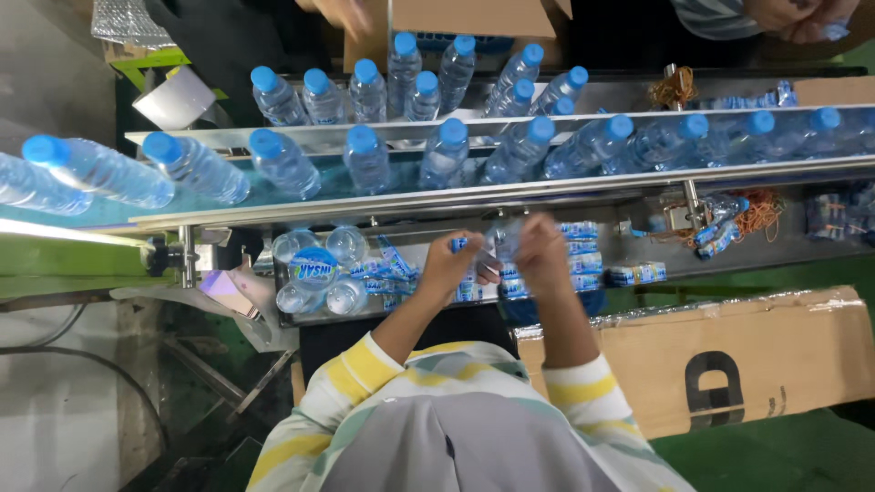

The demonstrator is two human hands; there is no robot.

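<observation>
Both hands are raised over the metal tray (638,246), just below the conveyor (383,196). Left hand (449,264) and right hand (540,255) pinch a small blue-white label sleeve (483,260) between them, held up to work it. More sleeves (583,260) lie at 3 o'clock; capless bottles (314,269) at 9 o'clock.

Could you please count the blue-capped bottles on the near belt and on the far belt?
Bottles on the near belt: 10
Bottles on the far belt: 10
Total: 20, counting the blue caps in view
</observation>
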